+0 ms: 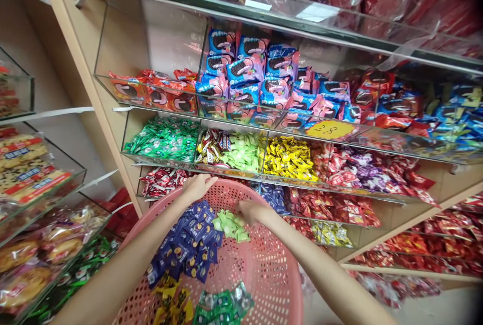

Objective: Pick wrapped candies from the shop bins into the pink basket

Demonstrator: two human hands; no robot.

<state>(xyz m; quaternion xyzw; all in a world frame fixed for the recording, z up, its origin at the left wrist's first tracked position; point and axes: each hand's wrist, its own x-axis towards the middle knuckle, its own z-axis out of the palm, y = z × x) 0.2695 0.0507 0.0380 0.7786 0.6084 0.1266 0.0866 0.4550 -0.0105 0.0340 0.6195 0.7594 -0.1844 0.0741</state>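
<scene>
A round pink perforated basket (294, 274) stands below the shelves. Inside it lie dark blue packets (188, 239), light green packets (231, 225), yellow packets (171, 302) and green packets (224, 307). At the basket's far left rim, my left hand (198, 186) grips the edge with its fingers over it. My right hand (251, 212) is inside the basket's far right part, just right of the light green packets; its fingers are blurred and partly hidden, and nothing can be made out in them.
Clear-fronted shelf bins hold green sweets (166, 139), light green sweets (245, 151) and yellow sweets (290, 156). Above are blue and pink biscuit packets (245, 71) and a yellow price tag (330, 129). Packaged biscuits (30, 174) fill shelves at the left, beside a wooden upright (90, 78).
</scene>
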